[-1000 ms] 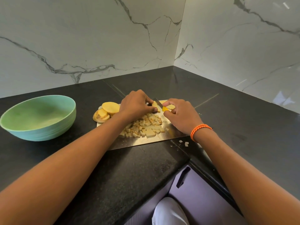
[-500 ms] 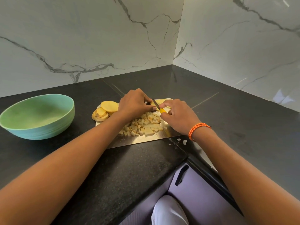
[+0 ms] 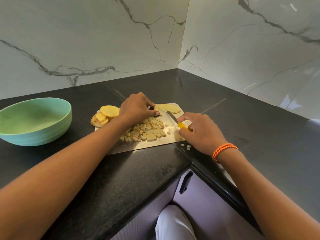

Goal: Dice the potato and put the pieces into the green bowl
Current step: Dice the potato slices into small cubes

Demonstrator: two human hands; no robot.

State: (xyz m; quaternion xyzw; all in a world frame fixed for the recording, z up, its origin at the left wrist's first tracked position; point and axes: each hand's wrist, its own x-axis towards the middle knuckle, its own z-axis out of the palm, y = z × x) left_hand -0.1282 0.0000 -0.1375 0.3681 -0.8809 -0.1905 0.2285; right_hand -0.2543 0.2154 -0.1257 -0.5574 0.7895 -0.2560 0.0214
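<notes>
A steel cutting board (image 3: 152, 144) lies on the black counter. A heap of diced potato (image 3: 147, 129) covers its middle. Round potato slices (image 3: 105, 114) are stacked at its left end, and long strips (image 3: 170, 108) lie at its far right corner. My left hand (image 3: 136, 108) has its fingers curled down on a potato piece at the far edge of the board. My right hand (image 3: 199, 130) grips a yellow-handled knife (image 3: 176, 121), whose blade points toward the left hand and lies low over the board. The green bowl (image 3: 34, 122) stands empty at the left.
Two or three small potato bits (image 3: 186, 146) lie on the counter just off the board's near right corner. Marble walls meet in a corner behind. A drawer handle (image 3: 185, 182) sits below the counter's front edge.
My right hand has drawn the knife back to the right and toward me, away from the left hand. The strips at the far corner are now uncovered.
</notes>
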